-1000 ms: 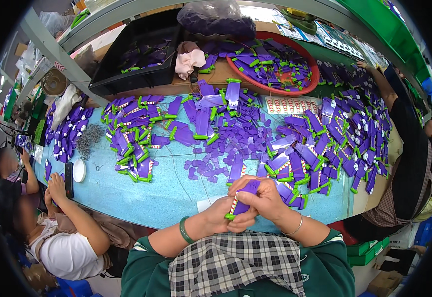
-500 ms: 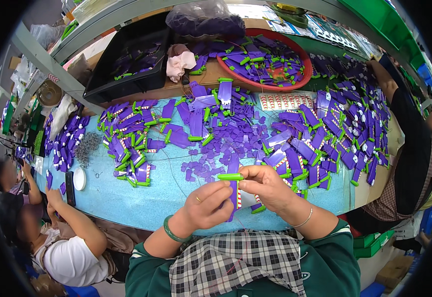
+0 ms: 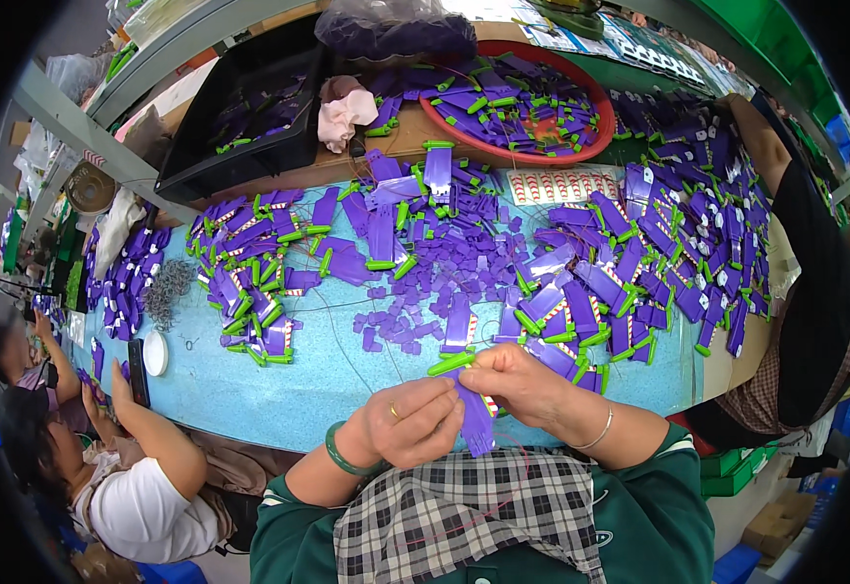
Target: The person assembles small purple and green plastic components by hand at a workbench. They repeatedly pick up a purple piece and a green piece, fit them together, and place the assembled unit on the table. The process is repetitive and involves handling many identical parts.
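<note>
My left hand (image 3: 413, 420) and my right hand (image 3: 520, 382) meet over the near edge of the blue table (image 3: 250, 389). Between them they grip one flat purple plastic piece (image 3: 474, 420) with a green bar (image 3: 451, 364) at its top end. The piece hangs down toward my chest. A green bangle circles my left wrist and a thin silver one my right. Just beyond my hands lie heaps of the same purple and green pieces (image 3: 581, 282) and small loose purple bits (image 3: 415, 292).
A red round basin (image 3: 595, 92) of purple pieces and a black crate (image 3: 240, 127) stand at the back, with a pink cloth (image 3: 342, 107) between them. A person in white (image 3: 143, 496) sits at my left; another person's arm (image 3: 814, 273) reaches in at the right.
The purple piece has turned in my hands, from the green bar lying level to the piece hanging down. My hands have drawn a little nearer to my chest.
</note>
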`<state>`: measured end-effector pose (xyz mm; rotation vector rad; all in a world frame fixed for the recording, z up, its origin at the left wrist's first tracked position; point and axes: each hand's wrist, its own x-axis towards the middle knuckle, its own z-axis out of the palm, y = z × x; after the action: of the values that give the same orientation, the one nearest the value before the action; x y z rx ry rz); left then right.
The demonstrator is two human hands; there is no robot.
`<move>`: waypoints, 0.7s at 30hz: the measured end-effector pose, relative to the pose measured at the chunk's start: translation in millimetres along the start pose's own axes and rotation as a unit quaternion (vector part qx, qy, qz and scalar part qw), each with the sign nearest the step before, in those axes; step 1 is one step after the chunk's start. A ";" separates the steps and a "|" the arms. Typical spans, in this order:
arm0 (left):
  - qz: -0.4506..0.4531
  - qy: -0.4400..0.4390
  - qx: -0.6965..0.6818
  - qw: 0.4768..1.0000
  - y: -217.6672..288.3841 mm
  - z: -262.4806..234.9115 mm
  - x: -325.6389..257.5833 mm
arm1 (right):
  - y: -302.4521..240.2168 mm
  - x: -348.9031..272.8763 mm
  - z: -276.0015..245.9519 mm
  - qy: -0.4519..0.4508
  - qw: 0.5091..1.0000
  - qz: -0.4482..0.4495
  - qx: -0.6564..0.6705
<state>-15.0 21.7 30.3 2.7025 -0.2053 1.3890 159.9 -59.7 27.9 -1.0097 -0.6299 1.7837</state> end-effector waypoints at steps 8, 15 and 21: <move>-0.074 -0.023 -0.040 0.996 -6.8 10.1 -3.4 | -5.8 -33.3 -24.9 -0.091 0.992 0.012 -0.086; -0.367 -0.084 -0.255 0.891 -21.6 33.4 23.8 | -5.5 -13.2 -38.2 0.161 0.824 -0.334 -0.429; -0.390 -0.157 -0.002 0.907 -120.4 58.3 22.3 | 1.2 -1.6 -54.8 0.166 0.946 -0.272 -0.060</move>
<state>64.2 130.2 11.7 2.5040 0.7665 0.7097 206.2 -62.7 -1.2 -1.0617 -0.7228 1.0740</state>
